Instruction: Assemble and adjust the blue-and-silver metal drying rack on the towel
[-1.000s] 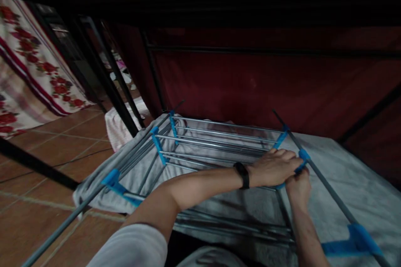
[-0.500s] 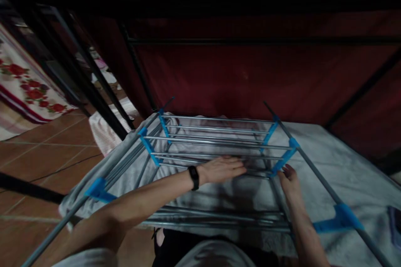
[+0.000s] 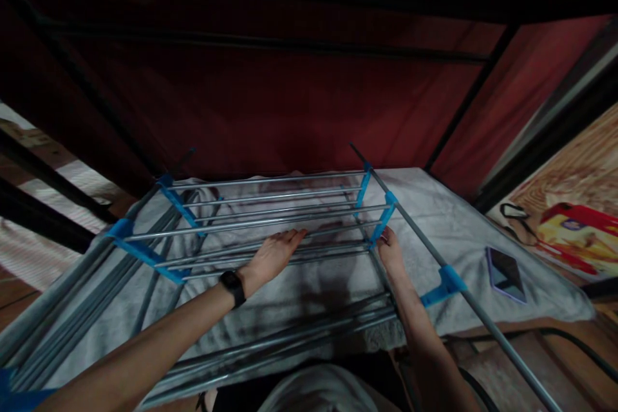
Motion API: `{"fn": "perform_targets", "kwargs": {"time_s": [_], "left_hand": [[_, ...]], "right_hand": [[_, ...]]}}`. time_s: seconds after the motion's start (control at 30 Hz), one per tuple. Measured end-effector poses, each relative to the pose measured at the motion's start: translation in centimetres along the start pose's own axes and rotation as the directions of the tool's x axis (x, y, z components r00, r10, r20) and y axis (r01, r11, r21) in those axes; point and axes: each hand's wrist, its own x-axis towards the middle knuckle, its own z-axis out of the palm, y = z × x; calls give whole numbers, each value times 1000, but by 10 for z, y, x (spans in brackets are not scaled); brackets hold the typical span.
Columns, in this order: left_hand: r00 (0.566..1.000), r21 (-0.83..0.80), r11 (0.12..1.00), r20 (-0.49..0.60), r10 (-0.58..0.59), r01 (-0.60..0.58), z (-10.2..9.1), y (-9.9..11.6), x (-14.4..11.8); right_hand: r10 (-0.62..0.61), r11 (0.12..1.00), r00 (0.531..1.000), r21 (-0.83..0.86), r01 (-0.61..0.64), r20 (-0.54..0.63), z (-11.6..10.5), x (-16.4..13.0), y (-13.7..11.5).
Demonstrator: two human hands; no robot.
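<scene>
A metal rack of grey rods with blue plastic brackets, like a clothes drying rack (image 3: pixel 270 225), lies across a grey blanket (image 3: pixel 328 283). My left hand (image 3: pixel 273 254), with a black band on its wrist, rests over the lower crossbars, its fingers stretched out and together. On the right side, my right hand (image 3: pixel 390 252) has its fingers bent around the lower end of a blue bracket (image 3: pixel 385 222); its fingertips are partly hidden there. Another blue bracket (image 3: pixel 447 283) sits on the slanting side tube beside my right forearm. Loose-looking rods (image 3: pixel 290 338) run near my lap.
A phone (image 3: pixel 506 275) lies on the blanket at the right. Beyond it are a red and yellow package (image 3: pixel 579 235) and a dark bed-frame post (image 3: pixel 545 132). A dark red curtain (image 3: pixel 270 109) hangs behind the rack. Dark poles (image 3: pixel 48 215) stand at the left.
The view has turned to the right, bringing the phone and the package into sight. My left hand still lies over the crossbars, and my right hand stays at the bracket's lower end.
</scene>
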Motion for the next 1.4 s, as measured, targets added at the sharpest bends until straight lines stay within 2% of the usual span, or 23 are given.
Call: {"fn": "perform_targets", "kwargs": {"time_s": [0.2,0.37,0.53,0.77,0.9,0.97,1.03,1.1,1.27,1.33,1.4], "left_hand": [[999,-63,998,-11,-32,31,4,1,8],[999,-89,996,-30,-33,30,7,-1,10],[1000,-91,996,2,-24,24,4,-2,12],[999,-86,996,22,-29,31,3,6,13],[999,-3,1000,-50,19,-19,-4,14,2],[994,60,996,-73,78,-73,-11,13,-9],[988,121,985,-75,137,-127,-17,10,-22],[986,148,978,-65,156,-145,-22,5,-34],[998,104,994,40,39,-43,-22,-10,-61],[995,102,995,103,12,-22,-21,-18,-74],[983,91,994,169,-68,54,-21,-27,-89]], "right_hand": [[-153,985,987,66,156,-49,2,7,-35],[-157,986,983,-74,150,-91,-2,8,-39],[-167,973,981,-175,148,-99,-6,7,-42],[-131,955,991,-271,117,-35,-8,-2,-46],[-95,854,995,-516,72,-19,-18,-28,-42],[-120,814,989,-562,145,83,-19,-41,-45],[-202,836,950,-464,294,237,-11,-53,-55],[-330,848,873,-294,441,360,7,-62,-72],[-575,721,604,-6,693,552,77,-77,-120],[-615,676,545,26,736,569,102,-80,-133],[-616,644,511,10,765,599,123,-83,-142]]}}
